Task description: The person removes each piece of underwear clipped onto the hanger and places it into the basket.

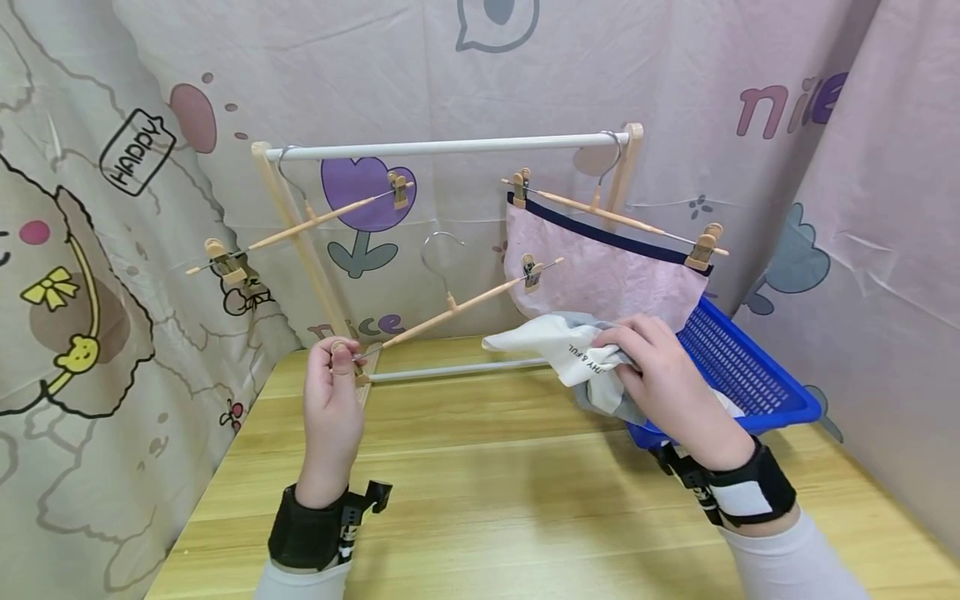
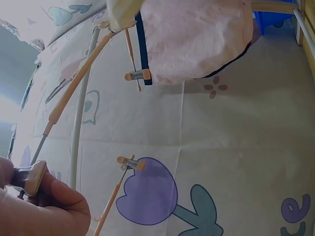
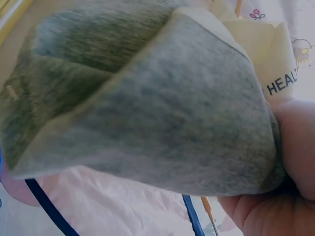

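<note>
My left hand [image 1: 335, 408] pinches the clip [image 2: 34, 179] at the near end of a wooden clip hanger [image 1: 422, 324]. The hanger slants up to the right in front of the rack, its metal hook [image 1: 426, 250] upright and off the rail. Its other clip [image 1: 531, 272] has no cloth in it. In my right hand [image 1: 667, 379] is bunched grey underwear [image 3: 162, 113], gripped between thumb and fingers. Its wide white waistband [image 1: 543, 337] carries dark lettering and lies just below the hanger's far clip. The right wrist view shows the grey cloth folded over, hiding much of the hand.
A rack with a white rail [image 1: 450, 148] stands behind. From it hang a bare clip hanger [image 1: 315, 222] at left and pink underwear [image 1: 592, 258] with a navy waistband at right, clipped at both ends. A blue basket [image 1: 776, 417] holding pale cloth sits at right on the wooden table [image 1: 480, 500].
</note>
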Demonstrator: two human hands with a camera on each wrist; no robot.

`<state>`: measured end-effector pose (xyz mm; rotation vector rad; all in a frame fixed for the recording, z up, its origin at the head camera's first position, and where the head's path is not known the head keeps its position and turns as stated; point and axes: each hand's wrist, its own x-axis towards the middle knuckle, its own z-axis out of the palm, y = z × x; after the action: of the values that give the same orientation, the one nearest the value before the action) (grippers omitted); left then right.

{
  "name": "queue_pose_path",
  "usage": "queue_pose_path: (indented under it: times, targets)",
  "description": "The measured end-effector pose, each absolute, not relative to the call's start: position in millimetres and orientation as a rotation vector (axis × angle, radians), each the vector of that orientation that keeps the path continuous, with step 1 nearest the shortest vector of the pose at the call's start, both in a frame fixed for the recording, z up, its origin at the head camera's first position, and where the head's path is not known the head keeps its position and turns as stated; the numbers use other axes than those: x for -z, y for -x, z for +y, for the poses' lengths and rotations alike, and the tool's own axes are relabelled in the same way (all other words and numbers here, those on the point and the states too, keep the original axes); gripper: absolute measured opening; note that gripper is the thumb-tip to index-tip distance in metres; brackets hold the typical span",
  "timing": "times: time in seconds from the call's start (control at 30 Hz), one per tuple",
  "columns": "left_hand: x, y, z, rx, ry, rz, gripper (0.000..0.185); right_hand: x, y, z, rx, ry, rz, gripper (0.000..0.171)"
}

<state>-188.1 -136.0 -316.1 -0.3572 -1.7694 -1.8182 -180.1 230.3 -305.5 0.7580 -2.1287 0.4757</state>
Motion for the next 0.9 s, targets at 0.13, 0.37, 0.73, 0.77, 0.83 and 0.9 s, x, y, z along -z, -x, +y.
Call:
queue_pose_path:
  times: [0.13, 0.37, 0.73, 0.77, 0.83, 0.9]
  targets:
    - [316, 188, -138, 1.816, 0.362, -1.754, 0.026, 301, 177, 235, -0.468, -0.721, -2.105, 0.041]
    - [317, 189, -141, 1.832, 0.384, -1.729, 0.025, 299, 170, 245, -0.495, -0.645, -2.08, 0.041]
    - [314, 189, -144, 1.806, 0.327, -1.734, 0.023, 299, 164, 261, -0.531, -0.526, -1.979, 0.041]
    - [314, 189, -145, 1.804, 0.323, -1.73, 0.022, 300, 163, 262, -0.536, -0.522, -1.971, 0.041]
    - [313, 189, -146, 1.806, 0.317, -1.723, 0.022, 302, 163, 266, -0.542, -0.508, -1.955, 0.037]
    - [313, 188, -147, 1.81, 0.311, -1.722, 0.021, 303, 163, 271, -0.543, -0.492, -1.942, 0.017]
